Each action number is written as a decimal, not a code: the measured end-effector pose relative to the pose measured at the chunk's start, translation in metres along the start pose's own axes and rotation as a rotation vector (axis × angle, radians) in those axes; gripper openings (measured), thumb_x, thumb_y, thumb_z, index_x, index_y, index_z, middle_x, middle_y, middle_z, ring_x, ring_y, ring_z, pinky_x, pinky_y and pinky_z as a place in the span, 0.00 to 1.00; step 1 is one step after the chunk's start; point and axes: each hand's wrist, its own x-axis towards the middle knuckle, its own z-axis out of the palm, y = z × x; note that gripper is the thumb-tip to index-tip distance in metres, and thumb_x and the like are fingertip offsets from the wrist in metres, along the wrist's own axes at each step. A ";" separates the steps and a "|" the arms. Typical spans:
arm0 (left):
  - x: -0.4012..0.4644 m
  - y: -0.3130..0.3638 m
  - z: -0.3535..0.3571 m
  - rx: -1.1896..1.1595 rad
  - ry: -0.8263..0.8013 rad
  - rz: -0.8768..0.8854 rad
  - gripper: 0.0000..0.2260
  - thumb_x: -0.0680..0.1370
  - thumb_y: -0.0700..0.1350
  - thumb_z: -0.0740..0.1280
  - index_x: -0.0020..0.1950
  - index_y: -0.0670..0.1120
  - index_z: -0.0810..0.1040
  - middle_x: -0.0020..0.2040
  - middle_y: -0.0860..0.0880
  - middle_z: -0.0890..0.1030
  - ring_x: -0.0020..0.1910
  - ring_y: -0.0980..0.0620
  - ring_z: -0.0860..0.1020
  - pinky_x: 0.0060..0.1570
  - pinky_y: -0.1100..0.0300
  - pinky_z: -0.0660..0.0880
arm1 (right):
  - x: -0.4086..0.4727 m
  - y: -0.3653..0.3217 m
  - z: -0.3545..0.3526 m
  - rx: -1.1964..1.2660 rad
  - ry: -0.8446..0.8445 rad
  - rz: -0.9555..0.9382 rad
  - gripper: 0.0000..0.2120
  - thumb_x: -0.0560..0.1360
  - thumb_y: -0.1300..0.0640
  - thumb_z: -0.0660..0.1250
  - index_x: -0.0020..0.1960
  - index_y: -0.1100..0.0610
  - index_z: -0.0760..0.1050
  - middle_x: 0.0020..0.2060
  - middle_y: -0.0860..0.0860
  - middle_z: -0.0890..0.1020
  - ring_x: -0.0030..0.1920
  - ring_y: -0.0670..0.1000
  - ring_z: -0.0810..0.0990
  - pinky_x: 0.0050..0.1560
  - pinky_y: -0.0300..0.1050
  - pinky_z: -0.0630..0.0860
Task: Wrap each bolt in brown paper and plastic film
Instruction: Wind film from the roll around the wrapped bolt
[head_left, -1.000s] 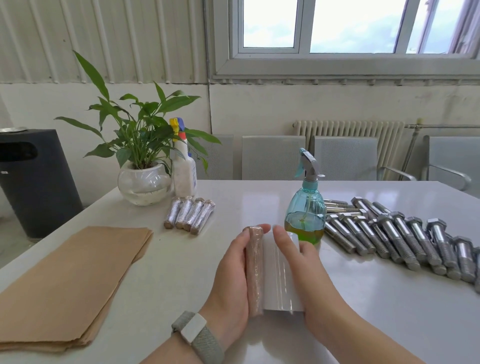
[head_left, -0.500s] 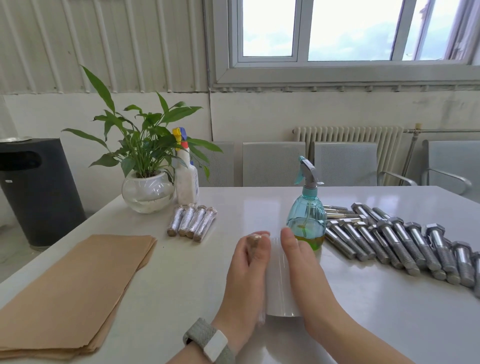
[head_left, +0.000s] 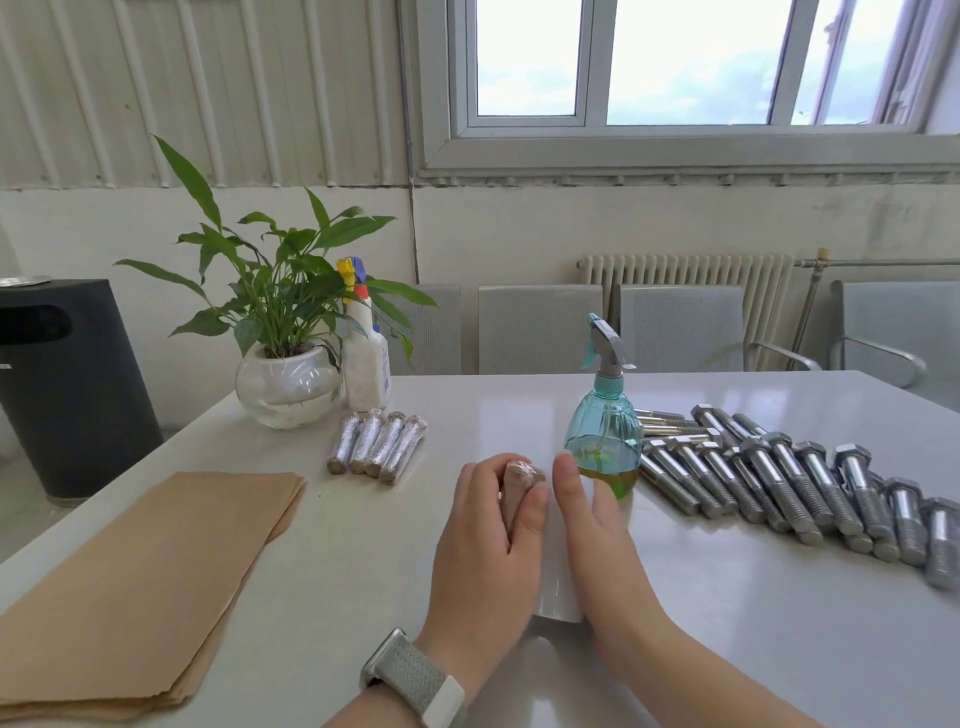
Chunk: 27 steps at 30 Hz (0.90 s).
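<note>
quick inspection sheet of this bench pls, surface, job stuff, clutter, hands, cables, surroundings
surface: white table, glossy.
job's things: paper-wrapped bolt on a plastic film sheet; four wrapped bolts by the plant; bare bolts in rows at right; brown paper stack at left.
clutter: teal spray bottle, white spray bottle, potted plant.
grippers: left hand curled round the wrapped bolt; right hand flat on the film, fingers straight.
cables: nothing seen.
surroundings: black bin, grey chairs, radiator, window.
</note>
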 end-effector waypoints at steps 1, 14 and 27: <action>0.001 0.000 0.000 0.025 0.012 0.014 0.05 0.79 0.59 0.58 0.53 0.62 0.69 0.51 0.60 0.75 0.52 0.64 0.75 0.48 0.75 0.68 | 0.000 0.000 0.002 -0.017 0.025 -0.015 0.35 0.63 0.23 0.57 0.55 0.50 0.73 0.47 0.49 0.83 0.49 0.48 0.83 0.53 0.52 0.79; 0.010 0.003 -0.004 -0.755 -0.140 -0.856 0.15 0.84 0.52 0.56 0.59 0.41 0.72 0.49 0.39 0.75 0.50 0.41 0.75 0.50 0.51 0.72 | -0.022 -0.006 0.010 -0.232 0.002 -0.567 0.25 0.70 0.24 0.55 0.57 0.39 0.69 0.49 0.36 0.80 0.48 0.42 0.80 0.46 0.39 0.77; 0.028 -0.011 -0.023 -0.759 0.015 -0.771 0.07 0.82 0.46 0.63 0.51 0.43 0.71 0.26 0.53 0.65 0.17 0.58 0.60 0.17 0.68 0.59 | 0.007 -0.005 -0.020 0.056 0.165 -0.091 0.32 0.70 0.24 0.56 0.53 0.51 0.75 0.46 0.56 0.82 0.48 0.59 0.81 0.49 0.62 0.80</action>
